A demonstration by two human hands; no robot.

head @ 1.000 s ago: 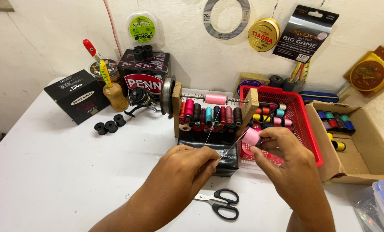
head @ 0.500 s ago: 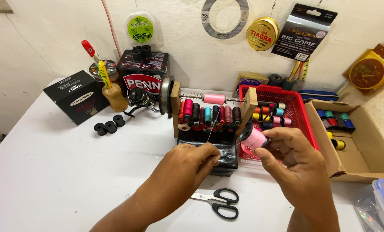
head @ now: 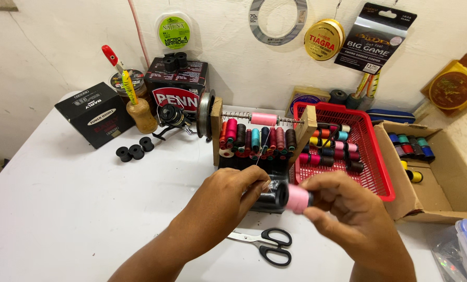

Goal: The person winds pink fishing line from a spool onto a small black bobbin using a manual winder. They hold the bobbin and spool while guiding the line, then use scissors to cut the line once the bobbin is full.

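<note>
Right hand [head: 348, 214] grips a small pink thread spool [head: 298, 198] by its end, above the white table [head: 61, 209]; left hand [head: 233, 190] pinches its fine thread [head: 259, 151]. Light and rigid, the spool looks best held by its flanges, while the thread seems slippery and easily snapped.

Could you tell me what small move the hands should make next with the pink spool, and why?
Probably the left hand should draw the thin thread taut. The right hand holds the pink spool sideways above the table, and the left hand's fingertips pinch a thread that runs up toward the wooden rack, so the line looks ready for winding.
</note>
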